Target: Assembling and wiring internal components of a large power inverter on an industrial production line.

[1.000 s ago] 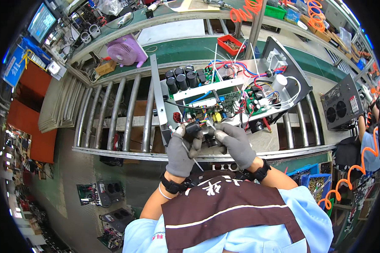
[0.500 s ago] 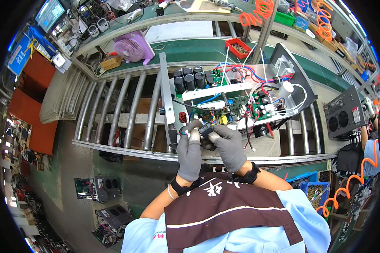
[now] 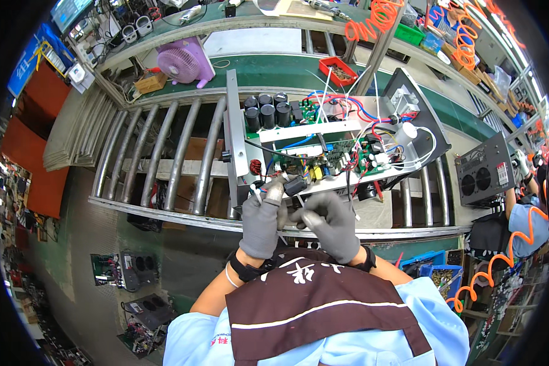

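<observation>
An open electronic unit (image 3: 232,137) in a grey metal case rests on the rollers before me, its circuit boards and wires exposed. My left hand (image 3: 262,222), in a grey glove, is closed at the unit's near edge, its thumb beside a small black block (image 3: 296,186) that looks like a clip-on ferrite core. A thin white strip (image 3: 256,194), perhaps a cable tie, sticks out by the left fingers. Just right of it, my gloved right hand (image 3: 332,226) has its fingers curled and thumb pressed in. What either hand grips is hidden by the fingers.
Metal rollers (image 3: 186,158) run to the left of the unit. Behind stand a purple fan (image 3: 180,64) and a red bin (image 3: 338,72) of small parts. Another dark unit (image 3: 485,171) is at the right, near a co-worker's arm. An orange coiled hose (image 3: 500,259) hangs at lower right.
My right hand has come off the black block and drawn down toward me, its fingers curling. The left hand stays near the block. The whole view has shifted slightly.
</observation>
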A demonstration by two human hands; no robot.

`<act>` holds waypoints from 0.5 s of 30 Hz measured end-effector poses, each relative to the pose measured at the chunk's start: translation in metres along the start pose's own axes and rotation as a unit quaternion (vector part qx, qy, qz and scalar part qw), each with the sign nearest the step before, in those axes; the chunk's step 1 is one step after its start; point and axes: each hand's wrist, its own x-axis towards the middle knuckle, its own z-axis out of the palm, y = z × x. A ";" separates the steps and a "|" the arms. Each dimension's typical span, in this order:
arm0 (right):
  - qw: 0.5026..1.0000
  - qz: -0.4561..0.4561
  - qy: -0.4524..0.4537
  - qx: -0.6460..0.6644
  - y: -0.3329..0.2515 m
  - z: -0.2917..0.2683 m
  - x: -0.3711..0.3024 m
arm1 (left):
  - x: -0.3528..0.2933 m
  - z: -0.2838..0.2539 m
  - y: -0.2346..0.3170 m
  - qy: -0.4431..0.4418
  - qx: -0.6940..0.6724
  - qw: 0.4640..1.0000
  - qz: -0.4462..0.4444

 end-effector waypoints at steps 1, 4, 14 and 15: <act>0.994 -0.050 -0.099 -0.015 -0.002 -0.007 -0.003 | -0.002 -0.001 0.002 0.004 0.006 1.000 -0.005; 0.969 -0.032 -0.239 0.060 -0.025 -0.021 -0.001 | 0.000 -0.003 -0.004 0.008 -0.006 1.000 0.013; 0.995 0.051 -0.021 -0.083 -0.041 0.008 0.011 | 0.003 -0.002 -0.003 0.010 0.077 0.996 0.050; 0.997 0.051 -0.009 -0.064 -0.042 0.009 0.011 | 0.004 -0.001 -0.005 0.006 0.077 0.995 0.071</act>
